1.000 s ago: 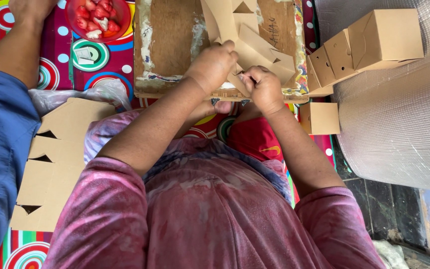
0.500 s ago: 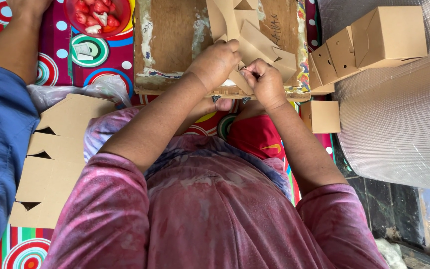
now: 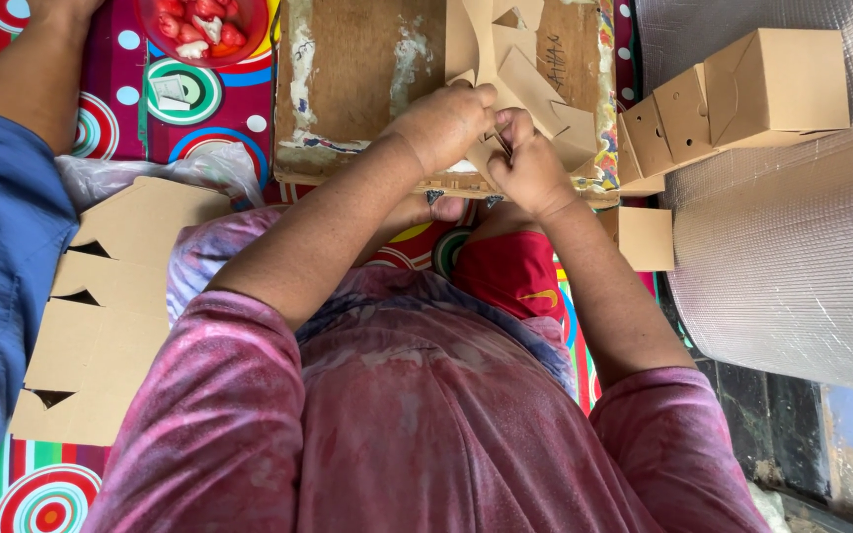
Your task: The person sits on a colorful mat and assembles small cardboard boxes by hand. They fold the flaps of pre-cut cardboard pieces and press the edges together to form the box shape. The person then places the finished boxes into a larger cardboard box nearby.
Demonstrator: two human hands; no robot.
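Folded tan cardboard boxes (image 3: 742, 94) far right; flat die-cut carton blanks (image 3: 101, 316) stacked left.

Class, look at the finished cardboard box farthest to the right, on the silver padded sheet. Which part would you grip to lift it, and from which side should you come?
Probably best to grip the closed cardboard box across its two flat opposite side walls, coming from above. Its faces look plain and firm, it has no handle, and another folded box sits close against one side, so a sideways approach there is blocked. The silver padded sheet below leaves the top free.

Both arms reach forward, left hand (image 3: 443, 123) and right hand (image 3: 530, 168) pinching together
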